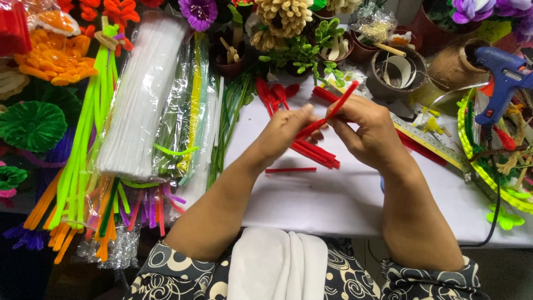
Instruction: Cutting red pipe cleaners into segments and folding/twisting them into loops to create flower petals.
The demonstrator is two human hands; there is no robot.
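I am pinching a red pipe cleaner (327, 114) between my left hand (286, 133) and right hand (369, 133), both clenched on it above the white table (333, 200). More red stems (316, 153) are lying just beneath. Bare tabletop is lying toward the near edge; a packet of white stems (141, 100) is crowding my left, a blue glue gun (502, 80) my right.

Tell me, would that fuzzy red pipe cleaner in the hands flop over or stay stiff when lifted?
The fuzzy red pipe cleaner probably stays fairly stiff: it juts out straight past the right hand unsupported. It looks thin, so likely very light. The left hand pinches it easily, so the fuzz probably resists slipping.
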